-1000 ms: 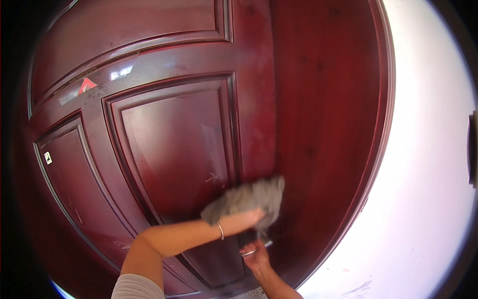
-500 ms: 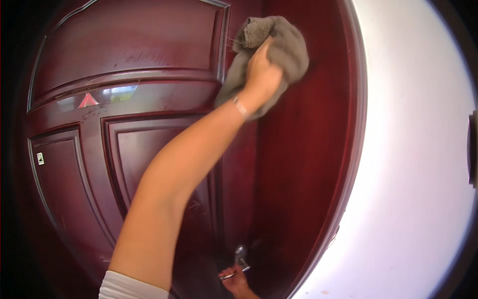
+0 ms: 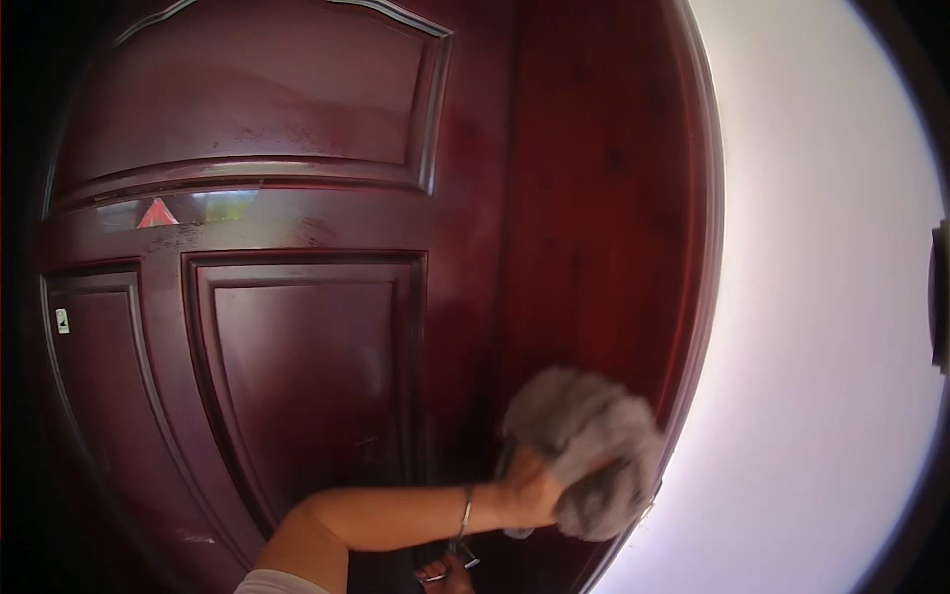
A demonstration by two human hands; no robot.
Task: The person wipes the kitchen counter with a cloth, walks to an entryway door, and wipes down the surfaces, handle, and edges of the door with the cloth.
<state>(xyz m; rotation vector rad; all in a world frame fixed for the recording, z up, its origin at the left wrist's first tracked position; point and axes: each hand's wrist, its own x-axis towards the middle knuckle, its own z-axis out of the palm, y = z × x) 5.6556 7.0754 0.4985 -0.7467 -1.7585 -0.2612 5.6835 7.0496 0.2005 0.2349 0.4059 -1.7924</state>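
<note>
My left hand point(image 3: 529, 490) grips a bunched grey-brown cloth point(image 3: 609, 426) low on the dark red strip at the door's right side, near the frame. The cloth and hand are slightly blurred, and the cloth hides part of the fingers. My right hand point(image 3: 444, 572) is low at the bottom, below my left forearm, with its fingers wrapped round the metal door handle point(image 3: 467, 557). The glossy dark red panelled door point(image 3: 307, 386) fills most of the view. It carries a small red triangle point(image 3: 156, 214) and a small white sticker point(image 3: 62, 321).
A plain white wall point(image 3: 821, 297) runs along the right, beside the moulded door frame point(image 3: 711, 198). A dark object point(image 3: 937, 297) shows at the far right rim.
My left hand and cloth rose to the upper door half a second ago and are now down low again, further right. My right hand has stayed at the handle.
</note>
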